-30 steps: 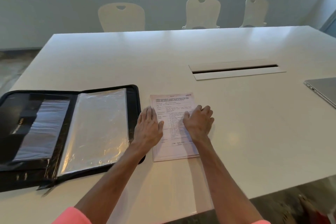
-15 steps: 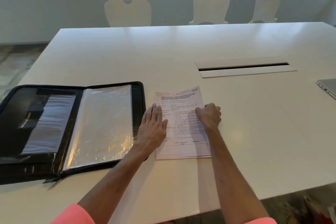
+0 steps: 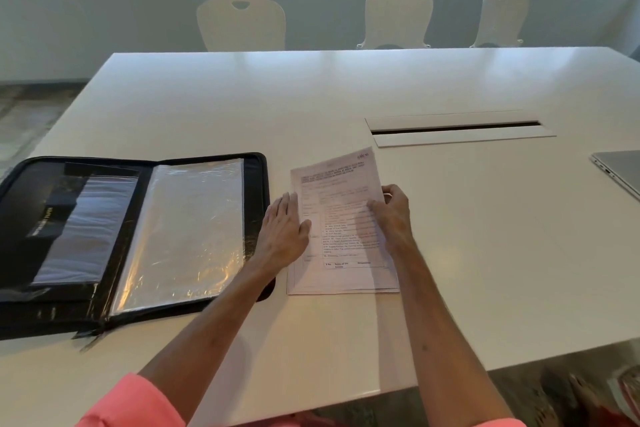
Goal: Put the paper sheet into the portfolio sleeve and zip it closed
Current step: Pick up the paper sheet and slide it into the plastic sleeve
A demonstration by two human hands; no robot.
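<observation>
The paper sheet (image 3: 341, 225) lies on the white surface (image 3: 346, 94) just to the right of the open portfolio (image 3: 135, 239), its far right corner lifted and the page slightly skewed. The right hand (image 3: 393, 215) pinches the sheet's right edge, thumb on top and fingers curled under that edge. The left hand (image 3: 285, 232) lies flat and spread on the sheet's left margin, fingers together and pointing away, pinning that side down. There appears to be a second page beneath, showing at the bottom edge.

The portfolio lies unzipped, its clear plastic sleeve (image 3: 183, 236) on the right-hand leaf, nearest the sheet and looking empty. Judged from this, the task is barely begun: the sheet is only being taken up. Still to do are carrying it over, feeding it into the sleeve's opening, folding the portfolio shut and running the zip round.
</observation>
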